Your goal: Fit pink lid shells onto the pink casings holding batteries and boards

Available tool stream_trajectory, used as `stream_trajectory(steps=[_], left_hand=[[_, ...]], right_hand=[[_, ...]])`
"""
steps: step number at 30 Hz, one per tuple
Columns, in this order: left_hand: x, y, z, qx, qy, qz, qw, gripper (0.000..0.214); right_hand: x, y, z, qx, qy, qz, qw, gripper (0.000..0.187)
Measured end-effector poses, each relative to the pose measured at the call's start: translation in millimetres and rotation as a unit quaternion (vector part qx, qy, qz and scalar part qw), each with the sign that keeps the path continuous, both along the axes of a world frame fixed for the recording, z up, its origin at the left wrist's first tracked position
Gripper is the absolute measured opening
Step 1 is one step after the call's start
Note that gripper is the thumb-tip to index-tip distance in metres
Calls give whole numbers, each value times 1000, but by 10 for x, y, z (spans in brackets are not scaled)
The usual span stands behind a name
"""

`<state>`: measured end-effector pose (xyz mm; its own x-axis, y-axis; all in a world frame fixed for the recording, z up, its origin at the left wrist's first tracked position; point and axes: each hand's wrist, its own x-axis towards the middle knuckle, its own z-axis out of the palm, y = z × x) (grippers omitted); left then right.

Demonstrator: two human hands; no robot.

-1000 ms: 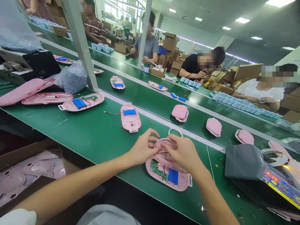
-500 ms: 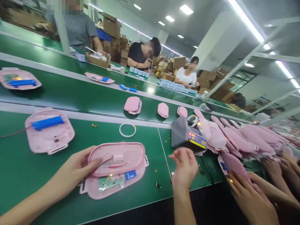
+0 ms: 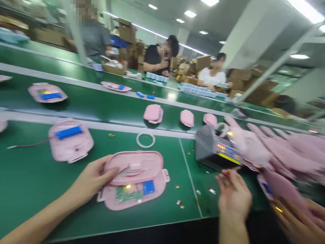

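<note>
My left hand grips the left end of a pink plastic cover, thumb on its inner face, with a thin wire near the thumb. The cover is tilted over a matching pink shell, which holds a green circuit board with a lit yellow light and a blue block. In front of a grey tape dispenser with a red lit display, my right hand has its fingers curled together. A thin sliver shows at its blurred fingertips; I cannot make out what it is.
Left of my hands lies an open pink shell with a blue battery and a trailing wire. A white ring and small scraps lie on the green bench. Pink cases pile up at right, beside a co-worker's hand.
My right hand has moved right, to the front of the tape dispenser. The left hand still grips the cover over the shell. The view has swung left.
</note>
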<state>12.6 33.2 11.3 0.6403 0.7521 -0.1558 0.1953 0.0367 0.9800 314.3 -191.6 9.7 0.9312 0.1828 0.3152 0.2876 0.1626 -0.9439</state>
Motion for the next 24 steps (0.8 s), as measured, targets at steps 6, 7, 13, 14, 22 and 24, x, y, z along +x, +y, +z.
stream_trajectory(steps=[6,7,13,14,22,24], left_hand=[[-36,3,-93,-35,-98,-34,994,43],[-39,-5,-115,-42,-109,-31,993,40],[-40,-33,-189,-28,-152,-29,988,24],[-41,-30,-196,-20,-147,-29,988,20],[-108,-52,-223,11,-116,-7,993,15],[-117,-57,-208,17,-107,22,994,17]], right_hand=[[-944,935,524,-218,-335,381,834,21],[-1072,1124,571,-261,-397,423,771,22],[-1317,1692,414,-344,-581,415,610,24],[-1322,1705,380,-341,-599,402,602,24],[-1263,1753,422,-409,-538,280,682,33],[-1141,1771,447,-442,-446,304,717,38]])
